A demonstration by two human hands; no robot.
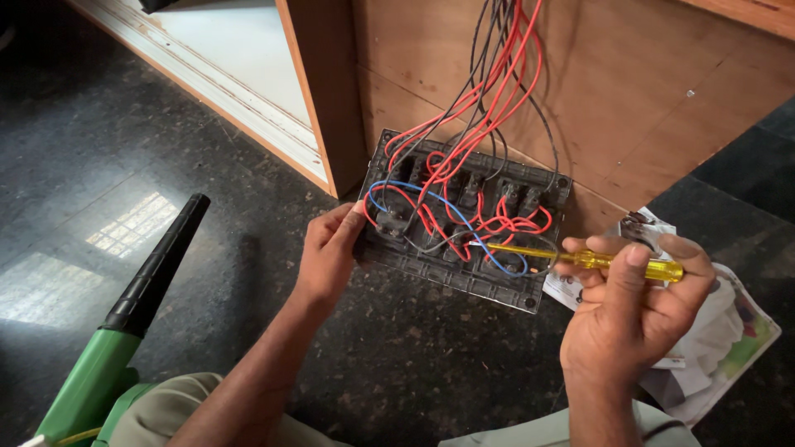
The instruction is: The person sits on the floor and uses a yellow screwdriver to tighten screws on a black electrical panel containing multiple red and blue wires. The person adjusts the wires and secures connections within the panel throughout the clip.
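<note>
here i'm steadying the switch plate (pixel 464 223) by its near-left edge with my left hand (pixel 327 252), fingers closed on the rim, while my right hand (pixel 633 310) is pinching the yellow screwdriver (pixel 580 259), tip left among springy wires (pixel 464 165). the plate looks rigid and light; edges are safest.

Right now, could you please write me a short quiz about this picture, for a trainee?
1. True or false: the left hand steadies the black switch plate.
2. What does the right hand hold? A) pliers B) yellow-handled screwdriver C) hammer
3. Which tool lies on the dark floor at the person's left?

Key: 1 true. 2 B. 3 the green and black blower.
</note>
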